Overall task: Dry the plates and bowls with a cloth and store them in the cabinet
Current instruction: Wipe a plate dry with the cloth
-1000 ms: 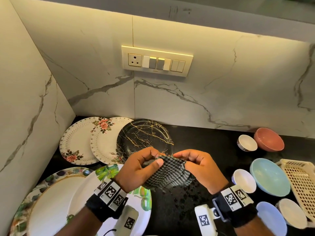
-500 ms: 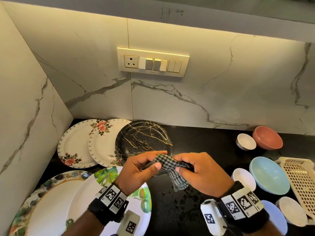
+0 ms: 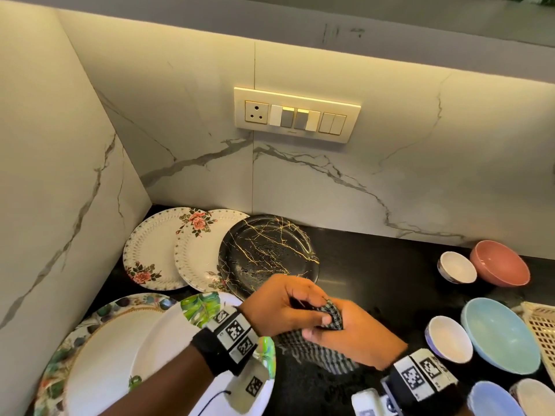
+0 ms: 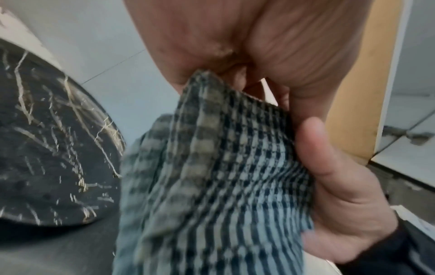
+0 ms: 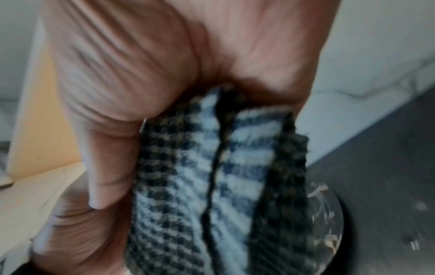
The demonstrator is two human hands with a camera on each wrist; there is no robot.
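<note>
A black-and-white checked cloth [image 3: 330, 316] is bunched between both hands above the black counter [image 3: 375, 265]. My left hand [image 3: 282, 304] pinches its upper fold with thumb and fingers; my right hand [image 3: 351, 334] grips it from the right, and the rest of the cloth hangs below. The wrist views show the cloth [image 4: 212, 176] [image 5: 212, 186] close up inside each grip. A wet black plate with gold veins [image 3: 267, 253] leans just behind the hands. Two rose-patterned plates [image 3: 156, 244] lean to its left. Large leaf-patterned plates [image 3: 120, 355] lie under my left forearm.
Bowls sit to the right: a pink one [image 3: 500, 267], a small white one [image 3: 456, 267], a light blue one [image 3: 500, 337], another white one [image 3: 449, 337] and a blue one [image 3: 492, 397]. A cream plastic basket [image 3: 543, 328] is at the right edge. Marble walls close the back and left.
The hands have come together and folded the spread cloth into a small bunch. The right hand has slid under the left, and both have shifted slightly right.
</note>
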